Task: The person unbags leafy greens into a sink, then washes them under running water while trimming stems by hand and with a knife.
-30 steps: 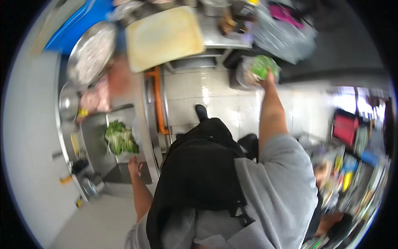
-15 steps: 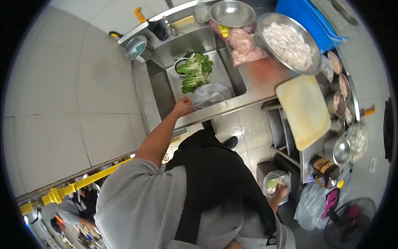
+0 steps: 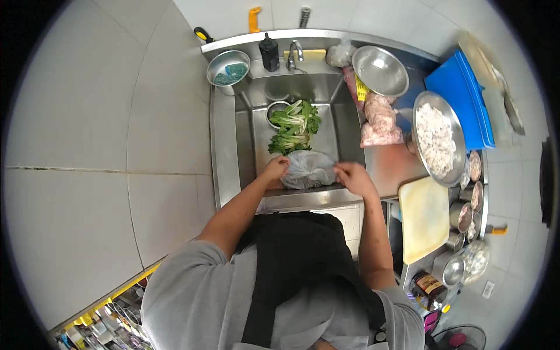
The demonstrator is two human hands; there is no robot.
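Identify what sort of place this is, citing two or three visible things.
Probably a commercial kitchen: a rectangular silver metal sink holds leafy green and white vegetables, and a round silver metal bowl of pale pieces sits near a rectangular cream, plastic-looking cutting board.

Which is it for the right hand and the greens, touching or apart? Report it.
Apart. The head view shows bare sink between the right hand, which is at the bag, and the greens.
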